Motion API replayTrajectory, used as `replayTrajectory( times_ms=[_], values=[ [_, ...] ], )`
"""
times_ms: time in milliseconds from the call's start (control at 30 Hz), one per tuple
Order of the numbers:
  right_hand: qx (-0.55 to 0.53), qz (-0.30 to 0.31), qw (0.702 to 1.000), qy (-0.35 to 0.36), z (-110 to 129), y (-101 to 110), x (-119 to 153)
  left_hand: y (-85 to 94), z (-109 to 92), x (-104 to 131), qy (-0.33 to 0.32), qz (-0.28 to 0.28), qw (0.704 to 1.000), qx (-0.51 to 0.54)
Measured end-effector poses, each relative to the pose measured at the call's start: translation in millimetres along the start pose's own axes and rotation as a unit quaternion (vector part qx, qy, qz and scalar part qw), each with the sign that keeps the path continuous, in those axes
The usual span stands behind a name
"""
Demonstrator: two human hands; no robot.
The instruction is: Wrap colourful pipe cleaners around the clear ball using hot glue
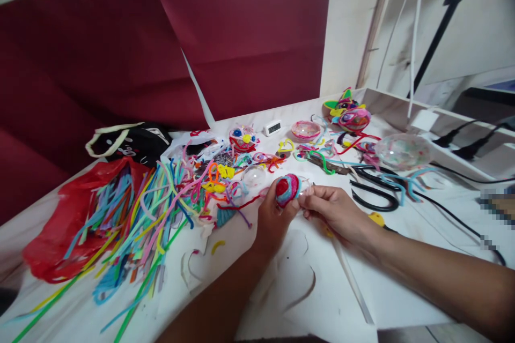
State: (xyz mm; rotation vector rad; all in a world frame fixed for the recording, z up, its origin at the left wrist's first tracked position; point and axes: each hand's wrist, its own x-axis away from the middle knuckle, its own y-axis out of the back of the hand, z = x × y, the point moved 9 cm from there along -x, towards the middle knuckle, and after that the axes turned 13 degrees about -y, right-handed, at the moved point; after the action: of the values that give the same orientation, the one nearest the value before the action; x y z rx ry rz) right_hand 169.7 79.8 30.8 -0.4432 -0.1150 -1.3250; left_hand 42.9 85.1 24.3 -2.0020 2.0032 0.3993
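Over the middle of the white table, my left hand is closed around a small clear plastic ball partly covered with coiled red, pink and light blue pipe cleaners. From the other side, my right hand pinches at the ball's clear right edge; its fingertips are pressed together and partly hidden. A red pipe cleaner lies just left of my left hand. Beyond the hands rests a clear plastic dome. Large black-handled scissors lie to the right of my right hand.
At left, a red plastic bag spills many coloured pipe cleaners. Behind stand a decorated ball, a small digital clock, a pink-rimmed bowl and a clear shell. A black cable crosses the right side.
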Motion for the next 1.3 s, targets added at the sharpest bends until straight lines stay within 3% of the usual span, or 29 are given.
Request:
replayTrajectory(
  times_ms=[333, 533, 667, 733, 800, 867, 1000, 1067, 1167, 1300],
  values=[
    [-0.006, -0.033, 0.999, 0.005, -6.7, 8.1, -3.8, -4.9, -4.0, 0.0, 0.010, 0.016, 1.000, 0.003],
    [0.013, -0.006, 1.000, -0.013, -2.3, 3.0, -2.3, -0.2, -3.0, -2.5, 0.022, 0.014, 1.000, -0.015],
    [0.077, 0.036, 0.996, -0.025, 7.4, 8.0, 2.3, 6.6, 3.9, -4.7, 0.045, -0.022, 0.999, 0.006],
    [0.149, 0.026, 0.988, 0.027, 19.8, 21.1, 10.0, 8.6, 9.1, -4.8, 0.071, -0.045, 0.995, 0.044],
    [0.293, -0.002, 0.949, 0.118, 32.9, 33.5, 23.3, 8.9, 12.9, -4.1, 0.100, -0.063, 0.989, 0.092],
    [0.445, -0.051, 0.867, 0.219, 40.0, 43.2, 39.9, 9.4, 14.0, -3.0, 0.121, -0.079, 0.981, 0.130],
    [0.611, -0.058, 0.716, 0.332, 18.8, 48.9, 58.8, 9.8, 12.3, -1.2, 0.136, -0.090, 0.971, 0.177],
    [0.656, -0.071, 0.660, 0.359, 4.4, 52.3, 58.8, 8.0, 12.7, -0.5, 0.140, -0.081, 0.967, 0.196],
    [0.696, -0.086, 0.614, 0.361, -10.9, 55.8, 50.0, 5.7, 18.3, 1.5, 0.164, -0.076, 0.959, 0.219],
    [0.728, -0.074, 0.597, 0.328, -17.2, 51.9, 37.1, 4.8, 23.7, 2.4, 0.183, -0.078, 0.952, 0.234]
  ],
)
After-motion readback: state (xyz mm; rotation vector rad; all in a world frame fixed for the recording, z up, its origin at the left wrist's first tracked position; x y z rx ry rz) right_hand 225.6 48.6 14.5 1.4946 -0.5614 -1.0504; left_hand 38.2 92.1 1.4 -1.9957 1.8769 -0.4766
